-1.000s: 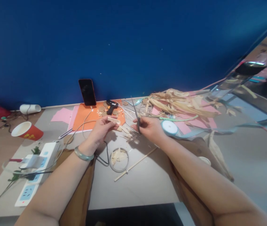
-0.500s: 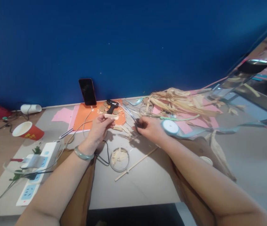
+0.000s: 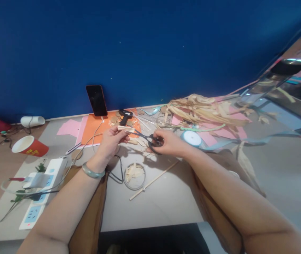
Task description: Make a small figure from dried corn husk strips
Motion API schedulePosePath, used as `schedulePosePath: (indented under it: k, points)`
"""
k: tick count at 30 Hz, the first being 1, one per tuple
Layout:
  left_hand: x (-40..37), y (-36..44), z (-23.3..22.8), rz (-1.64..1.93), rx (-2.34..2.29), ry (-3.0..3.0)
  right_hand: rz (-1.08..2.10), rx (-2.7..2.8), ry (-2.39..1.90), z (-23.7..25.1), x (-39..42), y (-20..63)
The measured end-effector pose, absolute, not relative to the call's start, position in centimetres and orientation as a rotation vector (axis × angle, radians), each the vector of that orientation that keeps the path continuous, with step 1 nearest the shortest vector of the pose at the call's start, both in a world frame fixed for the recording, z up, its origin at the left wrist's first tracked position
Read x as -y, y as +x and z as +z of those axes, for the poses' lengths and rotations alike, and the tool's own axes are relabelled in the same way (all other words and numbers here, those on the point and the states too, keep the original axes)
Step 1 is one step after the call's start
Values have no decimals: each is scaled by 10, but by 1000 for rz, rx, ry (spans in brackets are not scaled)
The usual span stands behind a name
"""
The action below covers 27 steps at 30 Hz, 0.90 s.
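Between the thumb and fingers of my left hand (image 3: 112, 140) is a short folded strip of dried corn husk (image 3: 126, 129). My right hand (image 3: 167, 143) grips the dark handles of a pair of scissors (image 3: 146, 137), whose blades point left and reach the right end of the strip. Below the hands, pale husk scraps (image 3: 140, 143) lie on the table. Nearer to me, a wire ring (image 3: 134, 176) has husk pieces inside it, and beside it lies a thin wooden stick (image 3: 154, 180).
A black glue gun (image 3: 125, 117) rests on orange paper (image 3: 92, 128), with a phone (image 3: 96, 100) propped behind. Husks (image 3: 200, 109) pile up at the back right near a ribbon roll (image 3: 191, 138). A power strip (image 3: 44, 194) and a red paper cup (image 3: 30, 146) stand left.
The scissors have swung from pointing up and away to pointing left, their blades now at the strip. My left hand keeps hold of the husk strip.
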<state>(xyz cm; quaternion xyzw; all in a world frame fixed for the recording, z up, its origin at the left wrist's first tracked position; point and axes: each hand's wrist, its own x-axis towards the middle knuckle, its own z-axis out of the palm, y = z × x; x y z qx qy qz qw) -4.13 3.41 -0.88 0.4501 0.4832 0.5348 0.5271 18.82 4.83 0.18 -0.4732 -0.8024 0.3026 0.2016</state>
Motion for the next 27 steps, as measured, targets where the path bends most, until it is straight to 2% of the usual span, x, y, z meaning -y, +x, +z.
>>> schedulePosePath:
  k: [27]
  points:
    - [-31, -38, -5, 1162, -1130, 1080, 1207, 2188, -1281, 4, -49, 190]
